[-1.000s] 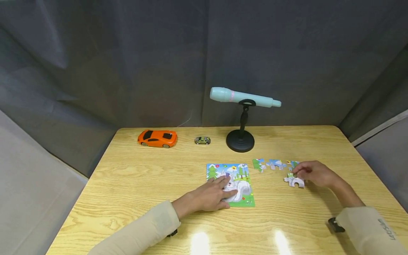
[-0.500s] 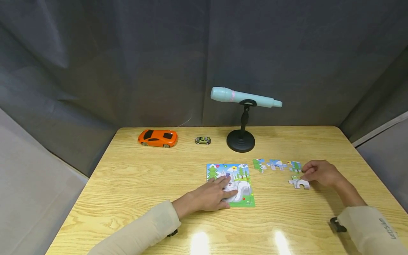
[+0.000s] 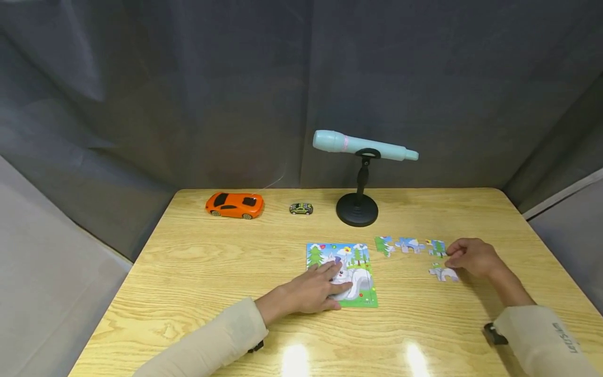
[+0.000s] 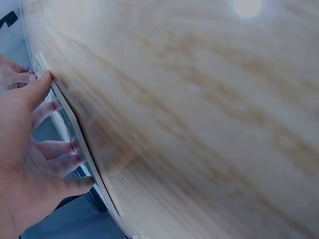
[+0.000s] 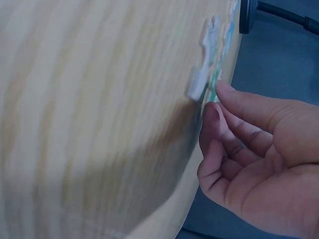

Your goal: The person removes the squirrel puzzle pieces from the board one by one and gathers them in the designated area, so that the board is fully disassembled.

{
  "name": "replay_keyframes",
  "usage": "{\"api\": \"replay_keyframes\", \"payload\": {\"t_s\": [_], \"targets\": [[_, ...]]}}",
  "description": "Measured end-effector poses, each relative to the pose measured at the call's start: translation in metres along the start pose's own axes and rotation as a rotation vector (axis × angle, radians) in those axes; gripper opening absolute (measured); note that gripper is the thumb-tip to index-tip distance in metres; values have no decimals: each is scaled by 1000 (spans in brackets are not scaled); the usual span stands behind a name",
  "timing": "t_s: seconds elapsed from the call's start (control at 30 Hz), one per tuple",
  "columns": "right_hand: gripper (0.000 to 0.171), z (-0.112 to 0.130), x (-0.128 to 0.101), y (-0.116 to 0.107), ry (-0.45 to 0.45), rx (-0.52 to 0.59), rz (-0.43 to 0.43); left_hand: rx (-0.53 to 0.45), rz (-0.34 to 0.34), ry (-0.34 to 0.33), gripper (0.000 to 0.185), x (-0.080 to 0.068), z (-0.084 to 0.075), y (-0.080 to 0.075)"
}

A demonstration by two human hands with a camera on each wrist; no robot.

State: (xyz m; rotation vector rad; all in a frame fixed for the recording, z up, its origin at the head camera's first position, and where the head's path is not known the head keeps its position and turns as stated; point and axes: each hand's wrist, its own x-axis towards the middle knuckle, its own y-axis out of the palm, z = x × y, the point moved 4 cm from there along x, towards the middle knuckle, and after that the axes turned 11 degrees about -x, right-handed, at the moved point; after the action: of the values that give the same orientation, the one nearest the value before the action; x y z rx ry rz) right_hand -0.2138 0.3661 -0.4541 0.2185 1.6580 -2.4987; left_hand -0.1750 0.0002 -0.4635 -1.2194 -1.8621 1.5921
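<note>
Taking the black microphone stand (image 3: 356, 208) at the back middle of the wooden table (image 3: 198, 262) as the landmark, the orange toy car (image 3: 234, 204) stands far to the left of it, near the back edge. The small green toy car (image 3: 301, 209) stands between the orange car and the stand, closer to the stand. A light blue microphone (image 3: 363, 146) lies across the top of the stand, almost level.

In front of the stand, a little to its left, lies the puzzle board (image 3: 342, 272), flat on the table. The left hand (image 3: 308, 291) rests on the near left part of this board with its fingers stretched out flat; it presses the board and grasps nothing. In the left wrist view the fingers (image 4: 37, 89) lie along the edge of the board.

In front of the stand and to its right, three loose pieces (image 3: 409, 245) lie in a row, each a little apart from the next. The right hand (image 3: 472, 256) is further right of this row. Its fingers are loosely curled, and the fingertips touch the grey-white puzzle piece (image 3: 443, 273), which lies flat on the table just in front of the row. In the right wrist view the fingertips (image 5: 215, 113) are at the edge of that piece (image 5: 205, 79), but they do not close around it.
</note>
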Motion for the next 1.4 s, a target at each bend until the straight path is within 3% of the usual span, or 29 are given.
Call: {"api": "replay_keyframes", "payload": {"t_s": [0.23, 0.8, 1.07, 1.4], "targets": [[27, 28, 2, 4, -73, 46, 17, -14, -17, 0, 57, -1, 3, 3], [19, 144, 32, 28, -217, 104, 89, 22, -98, 15, 56, -13, 12, -4], [20, 174, 37, 50, -297, 112, 129, 26, -83, 14, 56, -22, 15, -3], [19, 197, 37, 70, -334, 123, 182, 56, -75, 27, 57, -27, 14, -2]]}}
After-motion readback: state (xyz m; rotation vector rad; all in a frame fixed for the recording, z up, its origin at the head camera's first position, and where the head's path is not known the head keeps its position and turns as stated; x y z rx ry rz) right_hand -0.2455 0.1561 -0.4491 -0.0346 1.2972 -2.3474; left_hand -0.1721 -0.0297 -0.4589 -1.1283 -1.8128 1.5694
